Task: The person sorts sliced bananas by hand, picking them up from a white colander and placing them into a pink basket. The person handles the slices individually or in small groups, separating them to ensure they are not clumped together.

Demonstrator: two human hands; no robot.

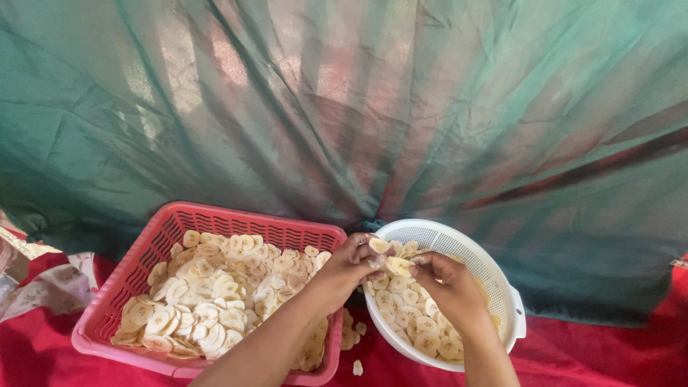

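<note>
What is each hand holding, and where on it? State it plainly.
Both the left hand and right hand pinch banana slices by their edges with the fingertips, over the white colander.

1. your pink basket (118, 301): slotted plastic, faint sheen.
2. white colander (494, 276): perforated plastic, smooth, matt.
3. banana slices (215, 301): pale, matt, moist-looking.
4. green netting (344, 107): thin, sheer cloth, creased.
5. red cloth (609, 351) underneath: soft, matt.

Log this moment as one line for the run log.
left hand: holds banana slice | right hand: holds slices | over white colander | pink basket: slices
</note>
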